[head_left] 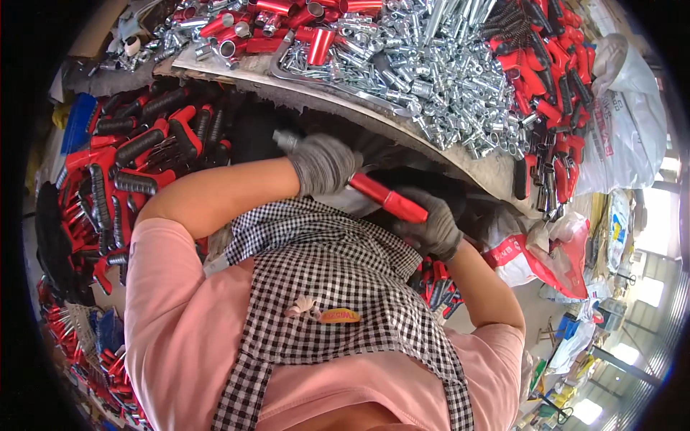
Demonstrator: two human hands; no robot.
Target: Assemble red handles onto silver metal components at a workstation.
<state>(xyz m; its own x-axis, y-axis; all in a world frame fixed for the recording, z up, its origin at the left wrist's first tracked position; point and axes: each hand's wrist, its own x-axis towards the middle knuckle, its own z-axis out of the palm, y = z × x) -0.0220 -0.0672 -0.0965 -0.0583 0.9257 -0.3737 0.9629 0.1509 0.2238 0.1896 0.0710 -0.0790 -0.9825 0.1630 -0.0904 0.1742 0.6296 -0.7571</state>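
Observation:
Both of my hands wear grey gloves and are in front of my checked apron, below the bench edge. My left hand (325,165) is closed in a fist, with a silver metal end (285,139) sticking out on its far left side. A glossy red tube (388,197) slants down from beside that fist to my right hand (433,224), which is closed around its lower end. Whether the silver end and the red tube are one piece is hidden inside my left glove.
A bench (287,90) ahead bears a heap of small silver metal parts (438,93) and loose red tubes (320,46). Red-and-black handled tools (147,144) are piled at the left, with more tools (557,79) at the right end, beside a white plastic bag (625,129).

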